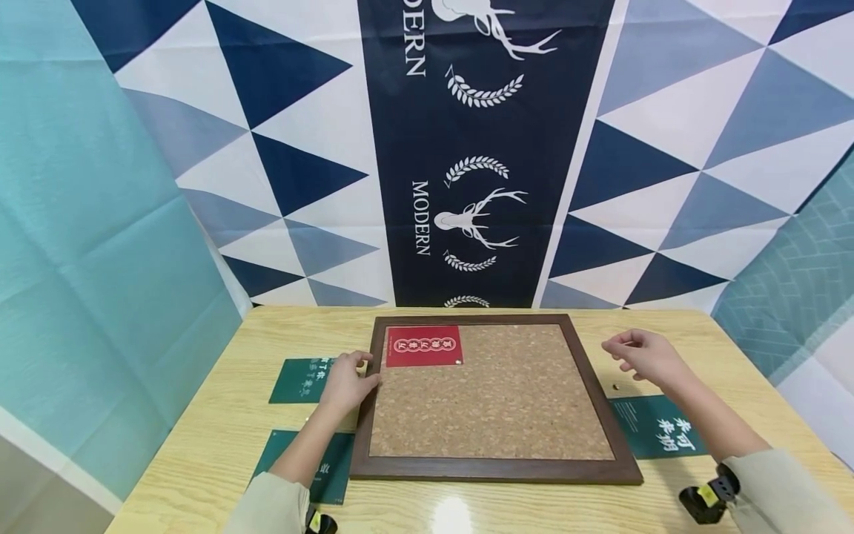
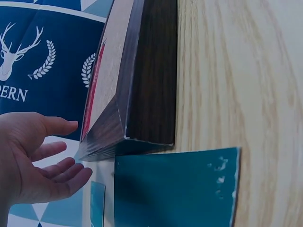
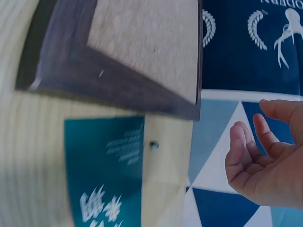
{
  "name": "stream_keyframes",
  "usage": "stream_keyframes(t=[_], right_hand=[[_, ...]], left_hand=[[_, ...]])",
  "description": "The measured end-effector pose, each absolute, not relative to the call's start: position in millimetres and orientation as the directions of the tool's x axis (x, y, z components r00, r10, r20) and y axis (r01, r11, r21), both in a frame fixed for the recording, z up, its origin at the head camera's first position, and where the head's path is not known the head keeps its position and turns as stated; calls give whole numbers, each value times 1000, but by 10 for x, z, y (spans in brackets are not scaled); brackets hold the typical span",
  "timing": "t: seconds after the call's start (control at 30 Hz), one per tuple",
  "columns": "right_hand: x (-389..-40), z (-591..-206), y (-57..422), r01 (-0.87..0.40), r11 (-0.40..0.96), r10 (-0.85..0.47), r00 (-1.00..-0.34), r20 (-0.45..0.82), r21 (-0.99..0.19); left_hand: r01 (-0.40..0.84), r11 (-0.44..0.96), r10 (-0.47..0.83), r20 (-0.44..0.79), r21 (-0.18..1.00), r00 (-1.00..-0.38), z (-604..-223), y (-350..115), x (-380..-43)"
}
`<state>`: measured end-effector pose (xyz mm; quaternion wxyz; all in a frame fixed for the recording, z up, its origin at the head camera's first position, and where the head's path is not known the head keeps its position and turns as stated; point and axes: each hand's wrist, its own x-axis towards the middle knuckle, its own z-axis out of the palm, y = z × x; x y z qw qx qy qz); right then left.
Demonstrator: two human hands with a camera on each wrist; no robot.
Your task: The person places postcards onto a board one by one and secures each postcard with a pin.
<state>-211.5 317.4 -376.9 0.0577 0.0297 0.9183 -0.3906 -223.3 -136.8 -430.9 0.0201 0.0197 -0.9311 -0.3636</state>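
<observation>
A cork board [image 1: 494, 400] in a dark brown wooden frame lies on the table. A red card [image 1: 423, 346] with white lettering sits in its upper left corner, a small pin [image 1: 458, 362] at the card's lower right. My left hand [image 1: 350, 382] is at the board's left edge, its fingers loosely bent and spread in the left wrist view. To the right of the board, my right hand [image 1: 647, 360] hovers over the table with fingers loosely curled. Nothing shows between its thumb and fingers in the right wrist view. Below it lies a small pin [image 3: 154, 145] near a green card [image 3: 106, 165].
Two more green cards lie left of the board, an upper one [image 1: 293, 382] beside my left hand and a lower one [image 1: 333, 467] partly under my left forearm. Behind the wooden table [image 1: 200, 445] hangs a patterned cloth [image 1: 313, 148]; teal cloth hangs at the sides.
</observation>
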Motion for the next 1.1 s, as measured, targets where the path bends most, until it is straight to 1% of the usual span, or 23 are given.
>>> stream_keyframes(t=[0.17,0.23,0.33,0.4,0.43,0.57,0.8,1.0,1.1], right_hand=[[-2116,-3937,3477,133,701,43,-988,-145,-701],[-2174,-4105,3660,174,707,89,-983,-159,-685],[-2377,-4594,4109,186,729,133,-983,-130,-658],[-2335,-4618,4171,209,734,157,-978,-138,-647],[-2287,-4572,4172,204,733,141,-979,-149,-649],[-1973,-4149,3953,249,721,139,-966,-217,-647],[-1954,-4345,4193,320,740,227,-947,-228,-591],[-1826,-4267,4152,307,745,189,-949,-253,-592],[-1769,-4222,4109,324,748,205,-943,-262,-579]], left_hand=[[-30,722,-45,4,691,-999,-4326,-1365,-2220],[-29,713,-41,1,701,-999,-4339,-1375,-2216],[-25,703,-38,2,711,-999,-4370,-1390,-2217],[-22,699,-34,3,715,-999,-4387,-1392,-2217],[-21,700,-34,3,713,-999,-4396,-1390,-2217],[-32,702,-39,-6,711,-999,-4414,-1372,-2215],[-41,705,-46,-12,708,-999,-4419,-1362,-2215],[-38,716,-45,-8,697,-999,-4428,-1367,-2224],[-41,721,-46,-11,692,-999,-4435,-1370,-2235]])
